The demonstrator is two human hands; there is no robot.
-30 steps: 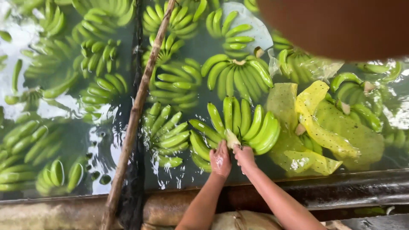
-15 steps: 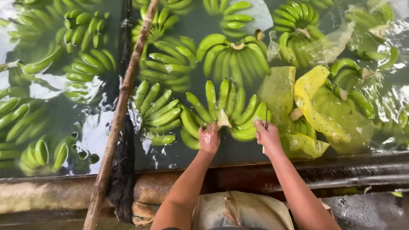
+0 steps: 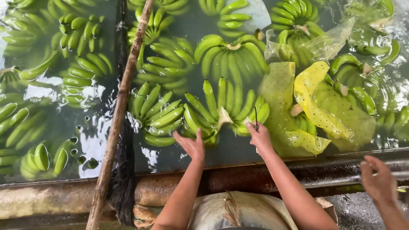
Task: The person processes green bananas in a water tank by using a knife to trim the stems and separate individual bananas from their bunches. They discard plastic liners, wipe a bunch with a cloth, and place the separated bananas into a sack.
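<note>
The left hand [image 3: 191, 145] is held spread beside a floating green banana bunch [image 3: 223, 111]; a thin dark tool [image 3: 256, 119] (hard to identify) is pinched by the right hand [image 3: 260, 137].

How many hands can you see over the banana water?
3. The person's left hand is open beside the nearest banana bunch. Their right hand pinches a thin dark tool at that bunch. Another person's hand is at the lower right. None looks hidden.
</note>
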